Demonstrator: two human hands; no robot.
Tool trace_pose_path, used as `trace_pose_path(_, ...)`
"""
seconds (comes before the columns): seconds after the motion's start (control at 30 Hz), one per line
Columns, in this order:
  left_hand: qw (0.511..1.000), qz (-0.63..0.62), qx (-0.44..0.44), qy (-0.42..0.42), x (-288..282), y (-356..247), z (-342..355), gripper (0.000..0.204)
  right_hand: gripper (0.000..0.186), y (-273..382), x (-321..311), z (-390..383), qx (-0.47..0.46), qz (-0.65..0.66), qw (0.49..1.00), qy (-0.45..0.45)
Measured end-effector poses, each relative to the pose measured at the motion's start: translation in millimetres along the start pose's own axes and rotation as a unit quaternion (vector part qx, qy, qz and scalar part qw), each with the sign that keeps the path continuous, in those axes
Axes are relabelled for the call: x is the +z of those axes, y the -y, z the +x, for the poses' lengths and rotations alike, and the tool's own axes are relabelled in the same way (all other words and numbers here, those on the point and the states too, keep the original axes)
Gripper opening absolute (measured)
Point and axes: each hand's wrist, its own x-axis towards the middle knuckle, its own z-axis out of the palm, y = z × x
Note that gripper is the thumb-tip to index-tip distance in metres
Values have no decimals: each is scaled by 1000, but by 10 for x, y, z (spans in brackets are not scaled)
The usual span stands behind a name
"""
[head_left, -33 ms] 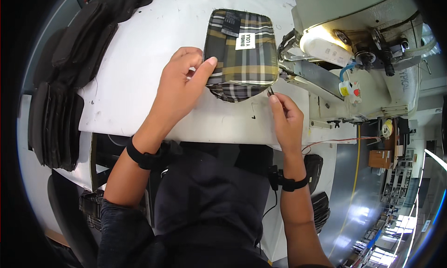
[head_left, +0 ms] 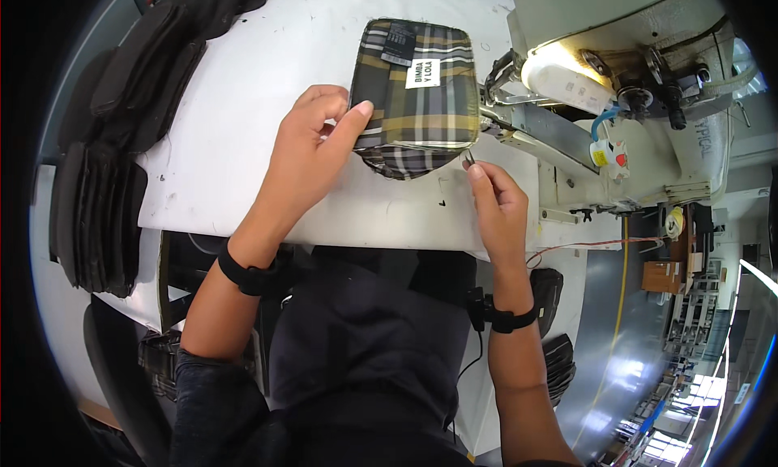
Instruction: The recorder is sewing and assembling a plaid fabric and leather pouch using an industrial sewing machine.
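A plaid fabric pouch piece (head_left: pixel 438 130) in black, olive and white lies on the white table, its seamed rounded edge nearest me. Sewn on it are a white label (head_left: pixel 423 74) and a black tag (head_left: pixel 399 44). My left hand (head_left: pixel 312 139) pinches its left edge between thumb and fingers. At the near right corner, my right hand (head_left: pixel 498 203) is closed round a small dark tool with two thin points (head_left: pixel 468 159). The points are at the corner's edge; whether they touch the cloth I cannot tell. Most of the tool is hidden by my fingers.
A sewing machine (head_left: pixel 624 37) with its lamp lit stands at the right, its arm (head_left: pixel 543 134) close by the pouch piece. Stacks of black padded pieces (head_left: pixel 97 216) line the table's left side. Several dark pieces (head_left: pixel 557 366) lie lower right. A thread scrap (head_left: pixel 442 203) lies on the table.
The pouch piece has shifted slightly left, and my left hand has moved a little with it. The tool's tips have tilted slightly to the left; both hands keep their hold.
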Motion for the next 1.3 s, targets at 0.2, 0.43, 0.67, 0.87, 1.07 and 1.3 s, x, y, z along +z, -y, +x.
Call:
trace_pose_path(0.2, 996, 90, 20, 2, -559, 152, -361, 28, 24, 97, 117, 6, 16, 78, 994, 79)
trace_pose_path(0.43, 997, 46, 3, -58, -919, 387, -743, 31, 23, 312, 493, 76, -42, 77, 982, 166)
trace_pose_path(0.67, 997, 59, 8, -55, -875, 379, -728, 33, 24, 396, 831, 141, -56, 141, 965, 213)
trace_pose_path(0.87, 994, 76, 36, -72, -894, 434, -696, 33, 26, 508, 989, 131, 20, 216, 952, 216)
trace_pose_path(1.07, 994, 89, -15, -57, -935, 323, -701, 37, 23, 421, 650, -34, -72, 45, 988, 129)
trace_pose_path(1.3, 981, -79, -155, 90, -1059, -120, -385, 42, 19, -290, -157, -77, -169, -147, 974, -40)
